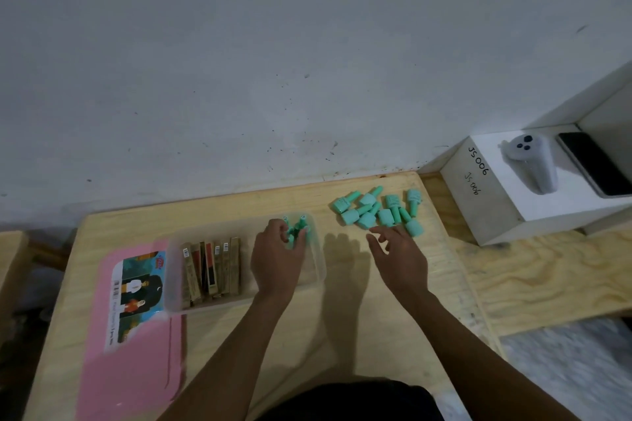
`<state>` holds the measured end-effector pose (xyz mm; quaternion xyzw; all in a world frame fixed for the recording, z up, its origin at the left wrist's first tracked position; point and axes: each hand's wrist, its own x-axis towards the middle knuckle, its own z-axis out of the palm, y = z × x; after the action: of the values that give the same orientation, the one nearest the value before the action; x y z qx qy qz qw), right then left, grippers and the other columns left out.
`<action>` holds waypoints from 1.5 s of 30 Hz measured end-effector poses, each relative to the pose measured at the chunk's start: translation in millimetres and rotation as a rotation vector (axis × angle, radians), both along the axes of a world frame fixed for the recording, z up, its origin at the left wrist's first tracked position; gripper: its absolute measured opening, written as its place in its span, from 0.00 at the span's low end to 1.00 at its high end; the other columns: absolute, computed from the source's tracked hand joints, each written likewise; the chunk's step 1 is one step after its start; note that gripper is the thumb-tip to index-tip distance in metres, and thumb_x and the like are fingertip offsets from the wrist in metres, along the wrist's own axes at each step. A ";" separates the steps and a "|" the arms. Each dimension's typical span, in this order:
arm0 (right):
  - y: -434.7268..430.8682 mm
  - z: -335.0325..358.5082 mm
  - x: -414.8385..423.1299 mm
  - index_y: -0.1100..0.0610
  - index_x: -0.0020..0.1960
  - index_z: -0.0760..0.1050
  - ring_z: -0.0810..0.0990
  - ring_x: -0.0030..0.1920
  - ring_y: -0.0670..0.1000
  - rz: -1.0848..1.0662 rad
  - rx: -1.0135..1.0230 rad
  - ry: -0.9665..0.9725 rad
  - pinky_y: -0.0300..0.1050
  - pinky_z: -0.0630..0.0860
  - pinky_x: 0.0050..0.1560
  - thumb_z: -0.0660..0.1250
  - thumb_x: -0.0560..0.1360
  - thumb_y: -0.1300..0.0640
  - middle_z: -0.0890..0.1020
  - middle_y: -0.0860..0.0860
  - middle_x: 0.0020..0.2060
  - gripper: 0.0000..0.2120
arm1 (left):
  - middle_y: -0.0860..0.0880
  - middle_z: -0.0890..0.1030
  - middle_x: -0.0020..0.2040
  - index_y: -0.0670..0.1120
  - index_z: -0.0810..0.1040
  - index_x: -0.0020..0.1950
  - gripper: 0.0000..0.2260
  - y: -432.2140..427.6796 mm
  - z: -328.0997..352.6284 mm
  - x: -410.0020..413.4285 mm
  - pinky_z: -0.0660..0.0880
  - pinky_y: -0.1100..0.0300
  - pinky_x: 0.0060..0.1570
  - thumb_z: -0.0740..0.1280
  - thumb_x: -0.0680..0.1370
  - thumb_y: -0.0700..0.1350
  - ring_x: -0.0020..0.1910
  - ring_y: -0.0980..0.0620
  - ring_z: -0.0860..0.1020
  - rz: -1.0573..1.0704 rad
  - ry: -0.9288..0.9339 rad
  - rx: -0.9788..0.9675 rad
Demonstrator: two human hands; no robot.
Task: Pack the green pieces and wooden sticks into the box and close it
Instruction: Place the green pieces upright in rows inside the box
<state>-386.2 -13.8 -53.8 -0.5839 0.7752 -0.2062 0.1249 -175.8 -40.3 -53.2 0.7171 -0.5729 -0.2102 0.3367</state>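
Green pieces (379, 212) mostly lie in a loose heap on the bench (342, 335), off to the right of the clear box (178, 287), so much packing is left. Wooden sticks (212, 272) already stand in a row in the box's left half, and a few green ones sit at its far right end. The pink lid (136, 352) lies flat beside the box, not yet fitted. The left hand (277, 260) is down in the box, its grip pinched on green pieces there. The right hand (400, 256) reaches toward the heap, fingers spread and empty, tips just short of the nearest piece.
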 end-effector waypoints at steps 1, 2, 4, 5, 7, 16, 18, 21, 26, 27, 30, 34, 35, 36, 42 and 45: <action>4.4 -1.0 -12.0 0.46 0.58 0.78 0.73 0.40 0.42 -0.039 0.015 -0.018 0.35 0.65 0.31 0.65 0.77 0.46 0.76 0.41 0.46 0.11 | 0.52 0.76 0.37 0.50 0.72 0.45 0.10 2.5 4.2 -6.2 0.65 0.60 0.29 0.69 0.73 0.54 0.36 0.53 0.73 -0.035 -0.007 -0.046; 8.4 -2.2 -24.0 0.46 0.58 0.78 0.74 0.39 0.42 -0.076 0.035 -0.035 0.37 0.67 0.32 0.65 0.77 0.46 0.75 0.41 0.45 0.11 | 0.53 0.75 0.37 0.50 0.72 0.44 0.10 3.5 7.8 -12.9 0.65 0.61 0.30 0.69 0.73 0.54 0.36 0.53 0.72 -0.081 -0.015 -0.084; 14.1 -5.8 -47.2 0.46 0.59 0.78 0.75 0.40 0.43 -0.135 0.101 -0.054 0.40 0.71 0.35 0.64 0.77 0.45 0.75 0.41 0.45 0.12 | 0.53 0.74 0.37 0.50 0.74 0.45 0.09 1.3 15.9 -28.6 0.67 0.62 0.32 0.68 0.74 0.54 0.37 0.55 0.71 -0.199 -0.021 -0.153; 15.5 -7.9 -57.7 0.46 0.59 0.78 0.76 0.40 0.43 -0.156 0.140 -0.060 0.41 0.72 0.36 0.64 0.77 0.45 0.76 0.42 0.46 0.12 | 0.54 0.74 0.37 0.50 0.75 0.45 0.08 -1.7 19.3 -37.0 0.68 0.61 0.33 0.68 0.74 0.53 0.37 0.55 0.71 -0.259 -0.017 -0.175; 16.2 -11.3 -75.5 0.46 0.59 0.78 0.77 0.42 0.43 -0.180 0.203 -0.080 0.42 0.72 0.39 0.64 0.77 0.44 0.79 0.44 0.49 0.13 | 0.54 0.75 0.38 0.50 0.76 0.46 0.07 -9.2 25.6 -52.7 0.69 0.60 0.35 0.68 0.74 0.52 0.39 0.55 0.72 -0.377 -0.014 -0.182; -18.6 -17.9 -108.7 0.49 0.68 0.71 0.76 0.60 0.53 -0.077 0.347 -0.019 0.54 0.78 0.54 0.60 0.78 0.44 0.76 0.51 0.63 0.20 | 0.45 0.66 0.71 0.47 0.61 0.73 0.26 -61.3 0.5 -106.2 0.68 0.48 0.63 0.62 0.77 0.53 0.69 0.44 0.65 -0.736 -0.461 0.364; -34.9 -16.4 -104.6 0.49 0.69 0.69 0.75 0.59 0.54 -0.048 0.405 -0.024 0.54 0.77 0.54 0.60 0.78 0.46 0.76 0.52 0.61 0.20 | 0.44 0.66 0.70 0.46 0.61 0.72 0.25 -70.0 -7.6 -113.9 0.70 0.47 0.61 0.62 0.77 0.51 0.68 0.43 0.66 -0.749 -0.552 0.403; -53.4 -21.1 -97.2 0.50 0.68 0.69 0.76 0.55 0.53 -0.034 0.434 0.059 0.53 0.77 0.50 0.60 0.77 0.44 0.76 0.52 0.56 0.21 | 0.44 0.67 0.66 0.46 0.64 0.69 0.22 -78.1 -14.9 -123.8 0.72 0.49 0.56 0.63 0.77 0.45 0.64 0.44 0.69 -0.728 -0.657 0.416; -65.8 -26.4 -91.5 0.56 0.57 0.76 0.78 0.45 0.52 -0.119 0.460 0.038 0.51 0.79 0.44 0.64 0.75 0.45 0.77 0.52 0.47 0.18 | 0.45 0.72 0.63 0.45 0.69 0.66 0.17 -86.1 -24.4 -132.4 0.74 0.51 0.53 0.62 0.76 0.41 0.60 0.45 0.73 -0.697 -0.609 0.402; -65.9 -27.3 -92.0 0.56 0.54 0.76 0.79 0.43 0.51 -0.145 0.464 -0.003 0.50 0.79 0.42 0.65 0.74 0.44 0.78 0.52 0.46 0.17 | 0.45 0.73 0.62 0.44 0.70 0.65 0.17 -86.7 -24.3 -132.6 0.74 0.51 0.53 0.62 0.77 0.42 0.60 0.45 0.73 -0.679 -0.561 0.400; -60.4 -26.0 -95.9 0.58 0.50 0.78 0.78 0.38 0.50 -0.279 0.450 -0.189 0.45 0.76 0.37 0.66 0.75 0.46 0.79 0.52 0.40 0.15 | 0.43 0.78 0.57 0.43 0.73 0.63 0.17 -85.8 -16.5 -130.3 0.74 0.54 0.47 0.62 0.76 0.44 0.54 0.44 0.77 -0.528 -0.300 0.397; -43.7 -3.8 -91.4 0.61 0.56 0.78 0.83 0.42 0.53 -0.414 0.299 -0.802 0.53 0.81 0.47 0.61 0.80 0.53 0.83 0.54 0.43 0.13 | 0.43 0.81 0.42 0.42 0.78 0.53 0.11 -84.1 5.6 -121.2 0.76 0.54 0.37 0.63 0.76 0.45 0.35 0.49 0.77 -0.319 0.285 0.570; -37.8 6.9 -85.2 0.59 0.57 0.77 0.84 0.44 0.53 -0.422 0.272 -0.998 0.53 0.82 0.49 0.60 0.81 0.53 0.84 0.54 0.44 0.12 | 0.43 0.80 0.39 0.41 0.78 0.52 0.10 -82.2 11.3 -117.3 0.75 0.53 0.35 0.62 0.76 0.45 0.32 0.48 0.75 -0.273 0.480 0.637; -31.1 17.9 -77.9 0.57 0.56 0.78 0.84 0.45 0.53 -0.412 0.251 -1.138 0.51 0.81 0.48 0.59 0.81 0.52 0.84 0.55 0.46 0.12 | 0.43 0.79 0.37 0.41 0.77 0.53 0.10 -78.9 17.7 -112.3 0.74 0.54 0.32 0.62 0.77 0.45 0.31 0.48 0.75 -0.236 0.660 0.682; -11.1 50.0 -26.3 0.55 0.61 0.77 0.81 0.56 0.50 -0.284 0.155 -1.334 0.50 0.81 0.54 0.61 0.80 0.49 0.82 0.51 0.54 0.15 | 0.46 0.83 0.38 0.49 0.73 0.52 0.07 -50.1 37.2 -72.8 0.73 0.55 0.34 0.61 0.79 0.50 0.34 0.47 0.78 -0.247 0.842 0.524; -10.2 53.1 -3.8 0.51 0.53 0.79 0.78 0.52 0.46 -0.179 0.113 -1.061 0.45 0.79 0.53 0.63 0.79 0.48 0.80 0.50 0.51 0.10 | 0.49 0.85 0.45 0.50 0.69 0.52 0.05 -36.4 47.4 -49.4 0.75 0.58 0.41 0.60 0.80 0.51 0.43 0.52 0.82 -0.292 0.762 0.418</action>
<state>-390.0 -24.1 -0.7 -0.3234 0.6623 -0.4407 0.5124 -225.2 -76.7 -5.8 0.5531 -0.4486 -0.6151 0.3382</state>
